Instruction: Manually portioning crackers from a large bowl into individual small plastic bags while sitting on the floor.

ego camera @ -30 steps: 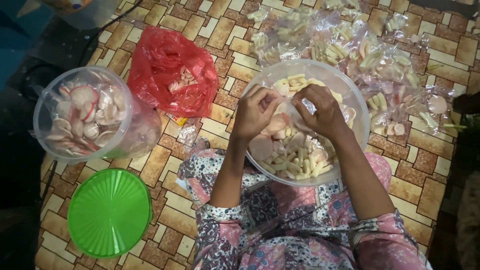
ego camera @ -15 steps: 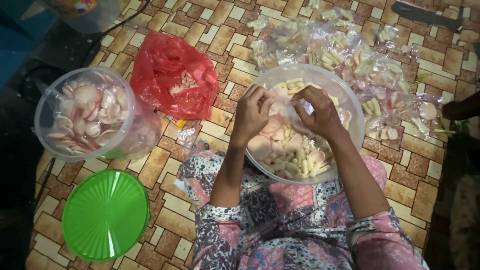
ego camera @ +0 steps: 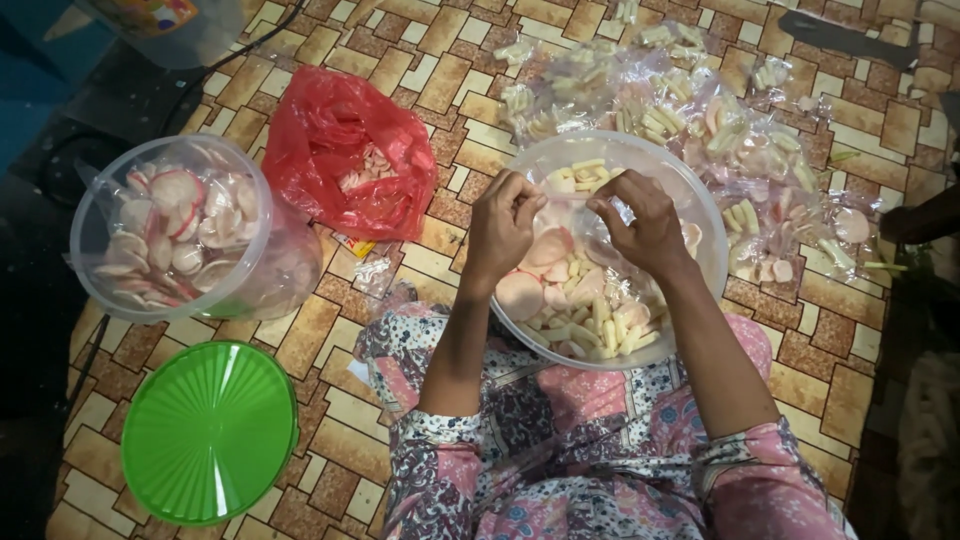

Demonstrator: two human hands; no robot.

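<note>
Both our hands, left hand (ego camera: 503,222) and right hand (ego camera: 640,222), stay pinched on a small clear bag (ego camera: 572,200) above the snack bowl (ego camera: 700,215); only our view has shifted since a second ago, so the bagging continues.

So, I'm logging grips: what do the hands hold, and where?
Both hands, left and right, pinch a small clear plastic packet by its ends, above the round clear plastic bowl.
</note>
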